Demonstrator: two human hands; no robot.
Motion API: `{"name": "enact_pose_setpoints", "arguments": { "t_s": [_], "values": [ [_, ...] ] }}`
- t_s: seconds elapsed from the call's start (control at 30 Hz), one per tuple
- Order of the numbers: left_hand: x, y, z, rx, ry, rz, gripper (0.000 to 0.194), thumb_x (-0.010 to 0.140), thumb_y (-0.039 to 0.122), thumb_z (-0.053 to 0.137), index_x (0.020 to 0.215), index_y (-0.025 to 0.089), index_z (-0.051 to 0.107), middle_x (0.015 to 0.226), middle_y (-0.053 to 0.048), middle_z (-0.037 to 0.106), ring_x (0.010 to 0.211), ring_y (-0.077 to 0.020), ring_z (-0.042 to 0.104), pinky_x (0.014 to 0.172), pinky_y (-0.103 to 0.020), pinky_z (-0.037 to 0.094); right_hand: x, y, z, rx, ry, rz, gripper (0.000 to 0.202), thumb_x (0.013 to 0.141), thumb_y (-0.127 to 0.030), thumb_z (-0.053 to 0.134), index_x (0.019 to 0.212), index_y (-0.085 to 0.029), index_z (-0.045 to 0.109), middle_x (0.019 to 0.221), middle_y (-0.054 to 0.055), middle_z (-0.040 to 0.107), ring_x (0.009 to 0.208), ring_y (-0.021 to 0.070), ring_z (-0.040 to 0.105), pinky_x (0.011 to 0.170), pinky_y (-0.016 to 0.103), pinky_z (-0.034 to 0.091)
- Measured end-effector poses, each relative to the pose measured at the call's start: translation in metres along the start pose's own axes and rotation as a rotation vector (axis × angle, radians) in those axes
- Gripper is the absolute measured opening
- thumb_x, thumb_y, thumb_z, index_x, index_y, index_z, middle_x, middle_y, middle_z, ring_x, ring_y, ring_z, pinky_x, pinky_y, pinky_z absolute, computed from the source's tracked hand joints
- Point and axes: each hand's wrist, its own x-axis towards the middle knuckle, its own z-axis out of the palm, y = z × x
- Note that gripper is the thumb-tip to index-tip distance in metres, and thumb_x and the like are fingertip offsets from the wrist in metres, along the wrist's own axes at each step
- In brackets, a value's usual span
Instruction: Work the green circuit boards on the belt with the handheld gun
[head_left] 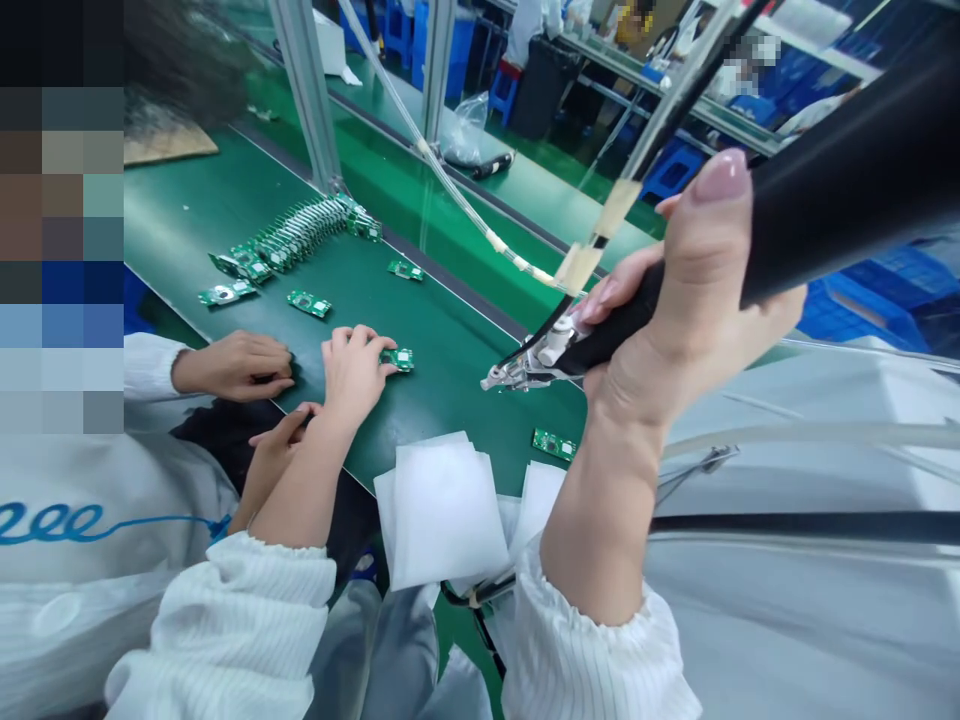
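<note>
My left hand (352, 368) rests on the green belt (450, 340), its fingertips pinching a small green circuit board (399, 359) that lies flat. My right hand (686, 300) is closed around the black handle of a hand tool (840, 190). The tool's metal nozzle (517, 375) hangs just above the belt, to the right of that board. Taped tubes (577, 265) run up from the tool. Another small board (553, 443) lies below the nozzle, near the belt's front edge.
A co-worker sits on my left, with one hand (236, 365) on the belt edge and another hand (274, 450) under my left forearm. A leaning row of boards (300, 235) and loose boards (309, 303) lie farther back. White foam sheets (442, 510) overhang the front edge. An aluminium post (304, 90) stands behind.
</note>
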Motion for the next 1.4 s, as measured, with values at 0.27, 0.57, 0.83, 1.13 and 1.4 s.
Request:
{"name": "enact_pose_setpoints", "arguments": {
  "t_s": [0.27, 0.57, 0.83, 1.13, 1.4],
  "values": [
    [0.048, -0.037, -0.006, 0.137, 0.032, -0.166, 0.047, 0.09, 0.013, 0.045, 0.136, 0.023, 0.053, 0.141, -0.012, 0.052, 0.13, -0.0344, 0.041, 0.099, -0.048, 0.038, 0.002, 0.0, -0.003, 0.027, -0.004, -0.017, 0.019, 0.086, -0.036, 0.064, 0.071, -0.024, 0.063, 0.05, -0.008, 0.046, 0.037, 0.0103, 0.049, 0.035, 0.026, 0.037],
    [0.094, -0.089, -0.012, 0.298, -0.166, -0.266, 0.027, 0.093, 0.015, 0.051, 0.117, 0.015, 0.063, 0.124, -0.013, 0.063, 0.12, -0.0291, 0.055, 0.098, -0.05, 0.045, 0.007, 0.008, -0.004, 0.048, 0.038, -0.061, 0.021, 0.084, -0.034, 0.068, 0.069, -0.022, 0.061, 0.049, -0.007, 0.047, 0.033, 0.0108, 0.045, 0.03, 0.028, 0.035],
    [0.126, -0.047, 0.008, 0.307, -0.367, -0.075, 0.024, 0.088, 0.028, 0.067, 0.107, 0.014, 0.066, 0.115, -0.009, 0.065, 0.108, -0.0248, 0.061, 0.095, -0.045, 0.049, 0.002, 0.003, -0.003, 0.03, 0.024, -0.01, 0.02, 0.085, -0.033, 0.067, 0.069, -0.022, 0.061, 0.053, -0.007, 0.048, 0.036, 0.0076, 0.045, 0.034, 0.025, 0.036],
    [0.102, 0.088, 0.064, 0.093, -0.47, 0.255, 0.026, 0.093, 0.032, 0.061, 0.11, 0.013, 0.064, 0.114, -0.009, 0.065, 0.103, -0.0225, 0.064, 0.091, -0.044, 0.053, 0.008, 0.007, -0.009, 0.006, 0.08, -0.046, 0.015, 0.084, -0.03, 0.067, 0.071, -0.025, 0.064, 0.062, -0.006, 0.052, 0.04, 0.008, 0.05, 0.035, 0.025, 0.039],
    [-0.015, 0.083, 0.072, -0.191, -0.321, 0.362, 0.044, 0.078, -0.008, 0.051, 0.096, 0.026, 0.073, 0.115, -0.002, 0.068, 0.107, -0.0184, 0.059, 0.095, -0.031, 0.049, 0.017, 0.033, -0.024, 0.0, 0.072, -0.019, 0.019, 0.085, -0.038, 0.07, 0.079, -0.026, 0.057, 0.06, -0.007, 0.05, 0.039, 0.0113, 0.05, 0.036, 0.026, 0.042]
  ]
}}
